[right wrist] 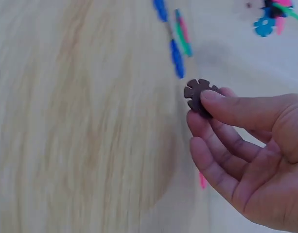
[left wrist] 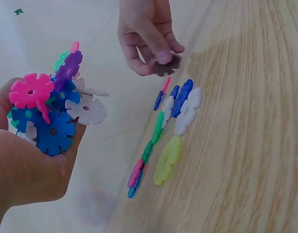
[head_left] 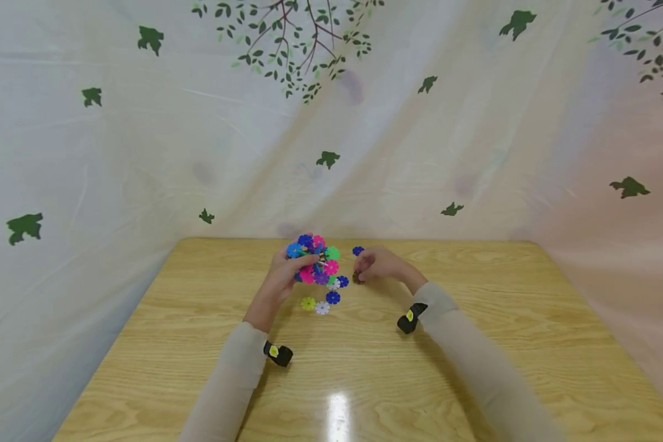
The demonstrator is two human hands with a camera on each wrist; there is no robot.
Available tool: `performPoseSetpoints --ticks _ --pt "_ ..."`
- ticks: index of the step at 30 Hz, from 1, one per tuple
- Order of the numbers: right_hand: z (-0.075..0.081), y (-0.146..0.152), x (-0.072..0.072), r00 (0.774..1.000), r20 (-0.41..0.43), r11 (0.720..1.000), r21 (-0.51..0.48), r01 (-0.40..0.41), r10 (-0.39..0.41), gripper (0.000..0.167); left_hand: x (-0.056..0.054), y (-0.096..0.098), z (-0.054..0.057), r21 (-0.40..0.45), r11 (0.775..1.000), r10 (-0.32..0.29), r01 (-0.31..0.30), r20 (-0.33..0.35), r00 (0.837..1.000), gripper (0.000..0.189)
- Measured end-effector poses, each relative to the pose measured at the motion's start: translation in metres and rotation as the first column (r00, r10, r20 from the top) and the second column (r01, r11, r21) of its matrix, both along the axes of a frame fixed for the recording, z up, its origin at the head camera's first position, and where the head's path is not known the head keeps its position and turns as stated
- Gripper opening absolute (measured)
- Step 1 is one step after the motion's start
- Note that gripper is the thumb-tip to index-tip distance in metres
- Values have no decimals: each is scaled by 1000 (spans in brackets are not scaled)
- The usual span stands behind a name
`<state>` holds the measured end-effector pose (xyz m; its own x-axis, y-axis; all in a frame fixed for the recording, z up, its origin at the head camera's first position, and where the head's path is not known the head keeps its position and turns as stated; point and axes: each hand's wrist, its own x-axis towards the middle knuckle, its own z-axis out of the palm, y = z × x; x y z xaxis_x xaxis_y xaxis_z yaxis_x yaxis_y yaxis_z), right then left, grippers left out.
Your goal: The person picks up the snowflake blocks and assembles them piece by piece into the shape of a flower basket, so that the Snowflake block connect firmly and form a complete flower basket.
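Note:
A bunch of colourful plastic snowflake discs (left wrist: 55, 132), pink, blue, purple, green and white, is gripped in my left hand (head_left: 280, 277), its thumb lying across them. The slotted discs stick out at various angles above the table. My right hand (head_left: 385, 264) pinches one dark brown snowflake disc (right wrist: 194, 93) between thumb and fingers. In the left wrist view that brown disc hangs just over the far end of the discs on the table. Nearest to it there are a blue disc (left wrist: 183, 97) and a white disc (left wrist: 188, 112).
On the wooden table (head_left: 331, 356) a yellow disc (head_left: 308, 303) lies beside a white one, with blue ones further along. Green and pink discs lie partly behind the left hand's bunch. Another blue disc (head_left: 358, 250) sits beyond the right hand. A patterned curtain (head_left: 387, 184) hangs behind the table.

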<state>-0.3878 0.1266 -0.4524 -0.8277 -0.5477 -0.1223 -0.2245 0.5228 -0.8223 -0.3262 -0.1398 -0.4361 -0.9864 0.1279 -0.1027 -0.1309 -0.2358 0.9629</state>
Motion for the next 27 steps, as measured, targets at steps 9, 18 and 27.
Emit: performPoseSetpoints --ticks 9,18,27 --pt "22 -9 13 975 38 906 -363 220 -221 34 0 3 -4 1 1000 -23 23 -3 1000 62" --pt "44 -25 26 965 39 834 -495 244 -259 28 1 7 -7 -47 998 -41 41 2 999 61" --pt "44 -40 32 968 -50 861 -469 196 -247 19 1 6 -9 -64 996 -66 65 -4 998 55"
